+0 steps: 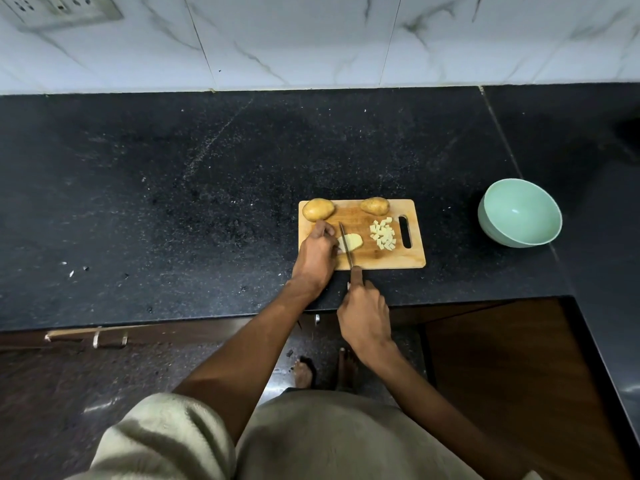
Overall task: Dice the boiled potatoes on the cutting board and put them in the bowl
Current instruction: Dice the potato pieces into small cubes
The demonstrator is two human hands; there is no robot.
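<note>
A wooden cutting board (408, 259) lies on the black counter. Two whole potatoes rest along its far edge, one at the left (318, 209) and one further right (374, 206). A pile of diced potato (383, 234) sits near the board's handle slot. My left hand (317, 252) presses down on a peeled potato piece (354, 242). My right hand (364, 317) grips a knife (345, 247) by its brown handle, with the blade lying across that piece. The mint-green bowl (519, 212) stands to the right of the board with nothing visible inside.
The black granite counter (173, 202) stretches wide to the left and behind the board. A marble-tiled wall (311, 39) rises at the back, with a socket plate (59, 10) at the top left. A drawer handle (86, 336) sits below the counter's front edge.
</note>
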